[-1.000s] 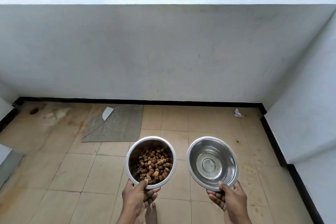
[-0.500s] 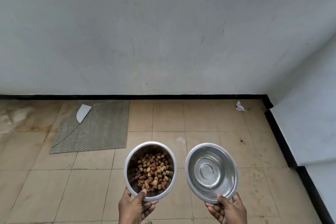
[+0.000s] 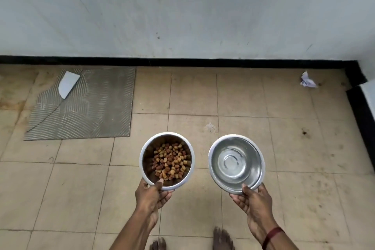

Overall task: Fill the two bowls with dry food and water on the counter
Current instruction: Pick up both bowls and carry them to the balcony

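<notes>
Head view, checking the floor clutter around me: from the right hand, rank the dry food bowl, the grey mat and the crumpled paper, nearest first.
From the right hand:
1. Dry food bowl, just to its left, held in the left hand.
2. Crumpled paper, far ahead to the right, near the wall.
3. Grey mat, far left.

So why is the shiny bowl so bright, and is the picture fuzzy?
Head view: the empty steel bowl mirrors soft daylight, with no harsh glare; the brown kibble bowl looks darker inside; shadows are faint, focus fairly sharp, and the wide lens slightly bends the edges.
</notes>
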